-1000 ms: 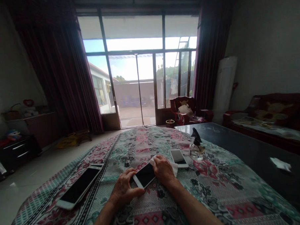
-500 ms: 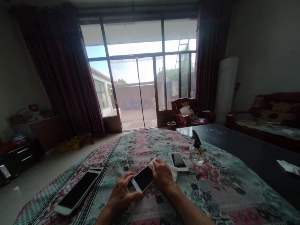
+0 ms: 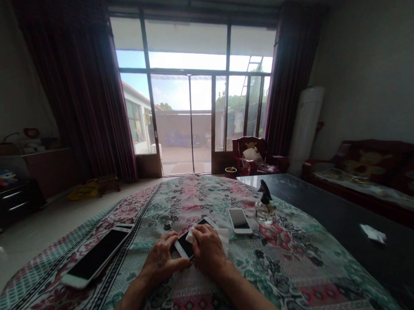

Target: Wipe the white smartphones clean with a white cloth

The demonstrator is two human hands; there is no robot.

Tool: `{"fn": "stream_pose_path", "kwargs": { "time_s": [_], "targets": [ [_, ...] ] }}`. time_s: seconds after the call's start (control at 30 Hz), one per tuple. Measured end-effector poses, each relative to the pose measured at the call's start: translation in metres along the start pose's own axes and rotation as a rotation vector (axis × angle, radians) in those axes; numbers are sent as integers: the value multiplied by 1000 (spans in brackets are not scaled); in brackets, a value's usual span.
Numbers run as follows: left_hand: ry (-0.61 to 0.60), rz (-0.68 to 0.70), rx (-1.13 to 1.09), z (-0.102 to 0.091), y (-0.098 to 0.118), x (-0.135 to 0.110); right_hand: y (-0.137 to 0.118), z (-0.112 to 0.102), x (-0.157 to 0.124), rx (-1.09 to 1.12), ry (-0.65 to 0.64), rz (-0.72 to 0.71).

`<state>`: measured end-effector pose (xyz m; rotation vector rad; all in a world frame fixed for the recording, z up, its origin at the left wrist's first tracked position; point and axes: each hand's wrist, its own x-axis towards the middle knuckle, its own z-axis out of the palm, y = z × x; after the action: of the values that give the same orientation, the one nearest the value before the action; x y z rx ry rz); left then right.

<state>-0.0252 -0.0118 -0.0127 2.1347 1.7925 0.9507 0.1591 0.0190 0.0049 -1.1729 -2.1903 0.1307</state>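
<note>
A white-framed smartphone (image 3: pixel 184 248) with a dark screen lies on the flowered cloth in front of me. My left hand (image 3: pixel 162 256) grips its near-left end between thumb and fingers. Bunched in the fingers of my right hand (image 3: pixel 208 247) is a white tissue (image 3: pixel 224 236), pressed on the screen; this hand hides much of the phone. Just beyond, to the right, lies a smaller white phone (image 3: pixel 240 221) with a pale, reflecting screen. A clear spray bottle (image 3: pixel 264 212) with a black trigger head stands beside it. To the left, a large white phone (image 3: pixel 98 256) rests partly over another device.
The flowered cloth (image 3: pixel 195 201) covers the surface under my hands. A dark glossy table (image 3: pixel 305 214) adjoins it on the right, with a crumpled white tissue (image 3: pixel 373 233) on top. Farther off are a wooden armchair (image 3: pixel 250 157), a sofa (image 3: pixel 365 166) and glass doors (image 3: pixel 183 124).
My right hand has slid the tissue across the screen toward the phone's near-left end, closer to my left hand. The left hand keeps its grip. The whole view has shifted slightly.
</note>
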Motion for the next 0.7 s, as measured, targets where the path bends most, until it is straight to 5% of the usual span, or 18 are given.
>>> {"fn": "stream_pose_path", "kwargs": {
  "time_s": [0.4,0.7],
  "targets": [
    [21,22,13,2,-1,-1,35,-9,15,-49,44,199],
    [14,-8,1,1,0,-1,30,-5,7,-24,58,205]
  ]
}}
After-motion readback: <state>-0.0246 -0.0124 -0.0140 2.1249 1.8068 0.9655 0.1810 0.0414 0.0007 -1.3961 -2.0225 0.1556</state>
